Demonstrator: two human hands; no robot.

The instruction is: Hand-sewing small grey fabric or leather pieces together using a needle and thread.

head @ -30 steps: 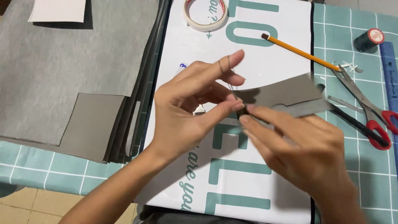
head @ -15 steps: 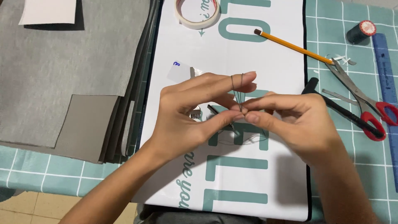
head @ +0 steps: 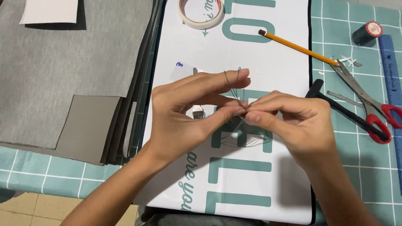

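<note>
Grey strip gone from hands; thread (head: 233,86) taken up.
Left hand (head: 188,113) and right hand (head: 293,121) pinched thread over white mat (head: 272,54); scissors (head: 368,100) at three o'clock; tape (head: 201,12) at twelve.

One pencil (head: 299,48), one tape roll (head: 201,12), seemingly one scissors (head: 366,98).

What is pinched between the fingertips of the left hand (head: 188,113) and the right hand (head: 297,121) is hidden, and the thin dark thread (head: 235,86) is too fine to be followed there. The roll of tape (head: 201,14) and blue ruler (head: 391,67) are cut off by the edges. A small pronged tool (head: 198,112) is partly covered.
</note>
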